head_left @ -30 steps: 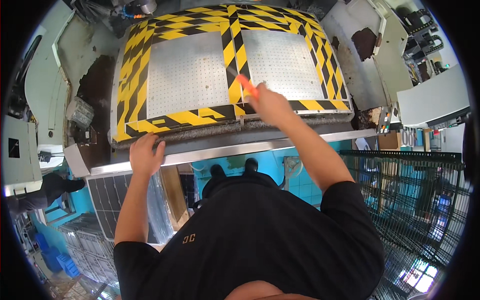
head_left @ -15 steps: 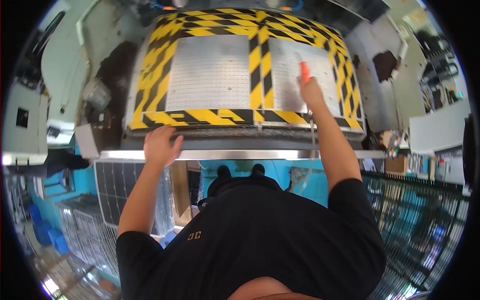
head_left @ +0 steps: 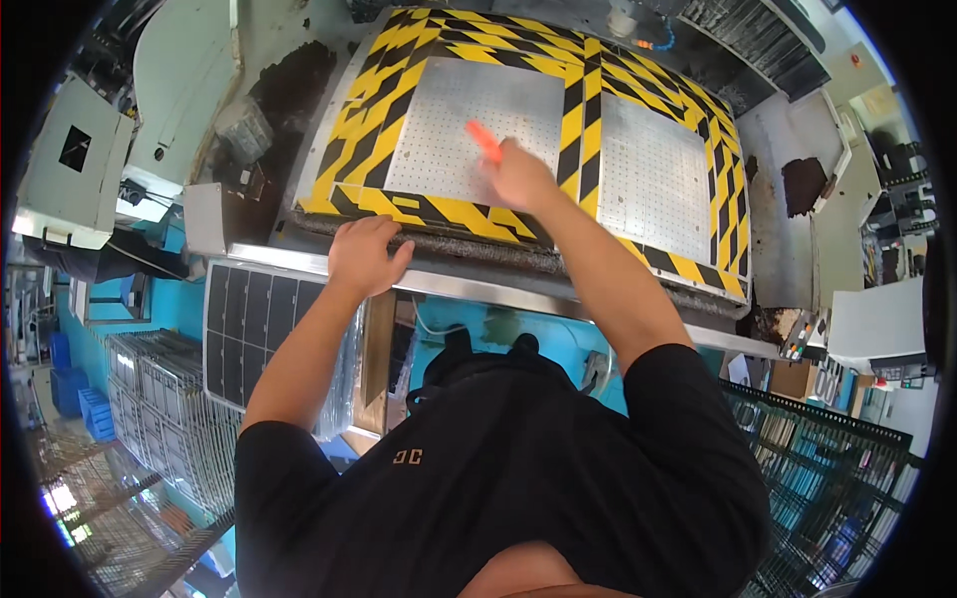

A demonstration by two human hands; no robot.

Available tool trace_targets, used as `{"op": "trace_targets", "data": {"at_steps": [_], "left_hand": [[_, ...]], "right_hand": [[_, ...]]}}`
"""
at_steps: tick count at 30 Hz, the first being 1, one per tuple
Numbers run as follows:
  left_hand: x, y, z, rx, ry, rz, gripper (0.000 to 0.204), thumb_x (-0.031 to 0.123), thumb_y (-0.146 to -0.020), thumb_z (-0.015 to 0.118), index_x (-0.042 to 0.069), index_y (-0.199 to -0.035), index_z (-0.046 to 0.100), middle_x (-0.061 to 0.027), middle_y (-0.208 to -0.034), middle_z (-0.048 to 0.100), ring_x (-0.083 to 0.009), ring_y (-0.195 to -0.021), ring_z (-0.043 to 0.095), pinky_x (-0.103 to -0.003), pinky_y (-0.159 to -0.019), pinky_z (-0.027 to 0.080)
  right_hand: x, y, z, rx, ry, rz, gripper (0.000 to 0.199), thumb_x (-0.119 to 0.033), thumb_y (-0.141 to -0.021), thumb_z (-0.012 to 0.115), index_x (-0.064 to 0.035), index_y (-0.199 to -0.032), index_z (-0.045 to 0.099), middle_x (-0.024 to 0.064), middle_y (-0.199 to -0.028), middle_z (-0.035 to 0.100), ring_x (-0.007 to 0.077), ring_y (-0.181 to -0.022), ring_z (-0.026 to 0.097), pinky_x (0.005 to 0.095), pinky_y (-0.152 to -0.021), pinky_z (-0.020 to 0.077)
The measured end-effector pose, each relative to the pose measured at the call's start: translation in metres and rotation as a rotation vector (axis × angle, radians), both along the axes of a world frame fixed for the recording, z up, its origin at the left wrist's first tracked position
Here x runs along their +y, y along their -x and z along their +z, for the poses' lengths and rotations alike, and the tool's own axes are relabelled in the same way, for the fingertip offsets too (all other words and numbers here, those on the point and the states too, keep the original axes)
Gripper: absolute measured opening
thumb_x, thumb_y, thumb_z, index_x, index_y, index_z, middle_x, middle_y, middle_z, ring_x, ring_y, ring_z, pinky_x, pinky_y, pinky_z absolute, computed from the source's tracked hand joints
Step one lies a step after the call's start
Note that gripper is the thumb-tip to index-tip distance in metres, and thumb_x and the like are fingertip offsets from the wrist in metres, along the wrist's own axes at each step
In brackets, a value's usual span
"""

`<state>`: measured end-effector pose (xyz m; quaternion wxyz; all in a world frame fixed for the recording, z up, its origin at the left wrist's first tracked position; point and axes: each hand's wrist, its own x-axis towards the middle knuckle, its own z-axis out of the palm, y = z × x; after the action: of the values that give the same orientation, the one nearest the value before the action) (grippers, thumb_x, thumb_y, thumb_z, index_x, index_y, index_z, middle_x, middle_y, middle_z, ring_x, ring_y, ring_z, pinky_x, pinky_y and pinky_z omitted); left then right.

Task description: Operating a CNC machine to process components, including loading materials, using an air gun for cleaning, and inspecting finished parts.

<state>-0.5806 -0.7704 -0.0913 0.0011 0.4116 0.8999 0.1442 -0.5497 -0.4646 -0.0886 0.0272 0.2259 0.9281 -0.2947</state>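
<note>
The fingers of the right hand are closed round a small orange tool, thin and blurred, whose free end points far and left over the left perforated grey metal plate. The tool's tip sits on or just above that plate, toward its right half; contact cannot be told for certain. The fingers of the left hand are spread and curled, holding nothing, and press on the near edge of the counter, a bright metal lip just below the yellow-and-black striped border that frames the plates. A second perforated grey plate lies to the right, parted from the first by a striped band, and nothing rests on it.

The person wears a black shirt and leans over the near edge. The step in hand looks like working the orange tool across the left plate's surface, perhaps scraping or wiping it, with the left hand bracing the body. The next move would likely call for a steady, flat stroke with the tool kept low to the plate while the left hand holds firm on the lip.

To the near left stands a rack of dark gridded panels; to the far right, brown debris lies on a grey surface.
</note>
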Motion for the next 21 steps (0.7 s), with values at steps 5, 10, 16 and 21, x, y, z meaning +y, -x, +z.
{"op": "trace_targets", "data": {"at_steps": [5,10,16,21], "left_hand": [[-0.01,0.0,-0.004,-0.02,0.03,0.014,0.04,0.039,-0.088,0.063,0.009,-0.112,0.07,-0.0118,-0.122,0.067,-0.0284,-0.118,0.06,-0.045,-0.103,0.041],[0.005,0.0,0.007,-0.042,0.032,-0.022,0.039,0.037,-0.089,0.061,0.007,-0.113,0.069,-0.0119,-0.126,0.066,-0.0283,-0.121,0.058,-0.044,-0.106,0.039],[0.01,0.005,0.004,-0.072,0.062,-0.02,0.037,0.035,-0.09,0.061,0.007,-0.113,0.069,-0.0111,-0.128,0.065,-0.0281,-0.122,0.057,-0.044,-0.106,0.038],[0.002,0.01,-0.008,-0.04,0.037,-0.045,0.036,0.034,-0.09,0.062,0.007,-0.112,0.07,-0.012,-0.127,0.065,-0.0286,-0.121,0.059,-0.043,-0.105,0.04]], "right_hand": [[0.083,-0.072,-0.012,-0.016,-0.141,-0.293,0.05,-0.043,-0.096,0.054,0.0029,-0.114,0.052,0.0298,-0.103,0.067,0.0471,-0.098,0.065,0.0529,-0.084,0.0516],[0.252,-0.29,-0.049,0.027,-0.407,-0.769,0.05,-0.045,-0.095,0.056,0.0036,-0.106,0.057,0.028,-0.091,0.066,0.0464,-0.088,0.066,0.0533,-0.073,0.0522],[0.184,-0.347,0.02,-0.006,0.081,-0.934,0.053,-0.051,-0.092,0.061,0.0015,-0.089,0.065,0.0132,-0.069,0.065,0.0267,-0.061,0.067,0.0398,-0.055,0.0507],[0.023,-0.307,0.085,-0.311,-0.307,-0.348,0.044,-0.044,-0.092,0.064,-0.0048,-0.112,0.065,0.0212,-0.1,0.071,0.0411,-0.09,0.068,0.0492,-0.078,0.0527]]}}
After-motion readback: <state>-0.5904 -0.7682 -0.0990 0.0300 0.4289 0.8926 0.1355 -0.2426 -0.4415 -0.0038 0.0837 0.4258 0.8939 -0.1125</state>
